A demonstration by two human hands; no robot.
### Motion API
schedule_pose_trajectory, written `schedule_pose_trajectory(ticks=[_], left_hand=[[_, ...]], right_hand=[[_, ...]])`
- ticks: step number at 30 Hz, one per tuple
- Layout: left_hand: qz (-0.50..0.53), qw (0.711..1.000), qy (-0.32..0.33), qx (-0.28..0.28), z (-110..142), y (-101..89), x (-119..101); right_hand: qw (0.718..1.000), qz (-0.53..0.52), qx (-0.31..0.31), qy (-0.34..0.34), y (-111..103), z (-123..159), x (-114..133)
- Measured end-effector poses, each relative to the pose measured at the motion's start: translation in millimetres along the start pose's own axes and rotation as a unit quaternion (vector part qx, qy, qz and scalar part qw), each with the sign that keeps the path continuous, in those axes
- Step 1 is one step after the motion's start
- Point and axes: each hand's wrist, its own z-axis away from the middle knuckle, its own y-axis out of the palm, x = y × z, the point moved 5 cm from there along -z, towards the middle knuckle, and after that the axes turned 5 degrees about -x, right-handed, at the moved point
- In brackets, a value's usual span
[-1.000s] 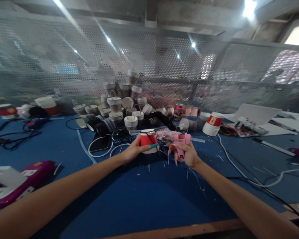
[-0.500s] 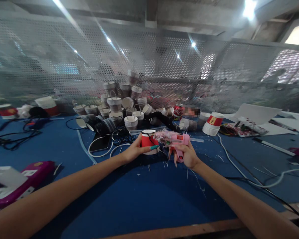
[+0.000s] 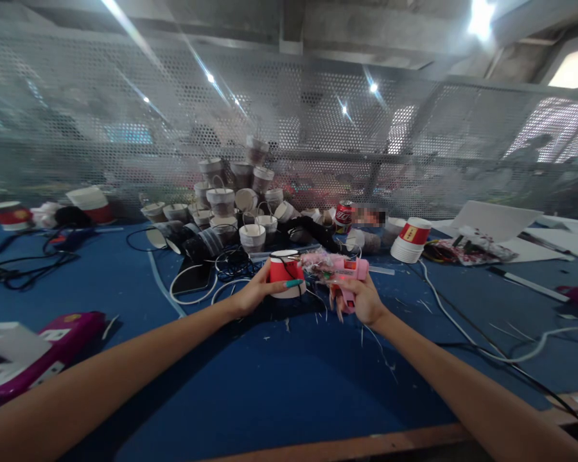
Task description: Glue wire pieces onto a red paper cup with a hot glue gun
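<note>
My left hand (image 3: 253, 292) is wrapped round a red and white paper cup (image 3: 278, 272), which stands upside down at the middle of the blue table. A black cord lies across the cup's upper part. In my right hand (image 3: 366, 300) is a pink glue gun (image 3: 354, 269), gripped by its handle. Its nozzle points left and reaches the upper right of the cup; I cannot tell whether it touches. Stringy glue clings to the gun's front. My right fingers are partly hidden behind the handle.
Behind my hands stands a pile of small wrapped cups (image 3: 221, 202) with wire handles. A cola can (image 3: 343, 217) and stacked paper cups (image 3: 411, 240) are to the right. Black cable (image 3: 238, 262) coils behind the cup. A purple device (image 3: 72, 337) lies left; a white cable (image 3: 462, 327) crosses the right side.
The cup and my left hand have shifted slightly to the left. The glue gun stays beside the cup, its nozzle now showing over the cup's upper edge.
</note>
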Motion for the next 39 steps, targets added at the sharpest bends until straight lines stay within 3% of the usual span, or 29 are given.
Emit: schedule_pose_trajectory(ticks=[33, 37, 39], left_hand=[[0.042, 0.999, 0.011, -0.005, -0.7, -2.5, 0.4], [0.033, 0.999, 0.014, 0.007, -0.2, -1.9, 0.2], [0.03, 0.999, 0.015, 0.005, -0.7, -2.0, 0.6]], right_hand=[[0.999, 0.018, -0.044, -0.004, -7.3, -6.1, -1.0], [0.99, 0.131, -0.056, -0.009, -9.6, -8.0, -2.7], [0.954, 0.283, -0.086, -0.051, -13.1, -8.2, 3.8]])
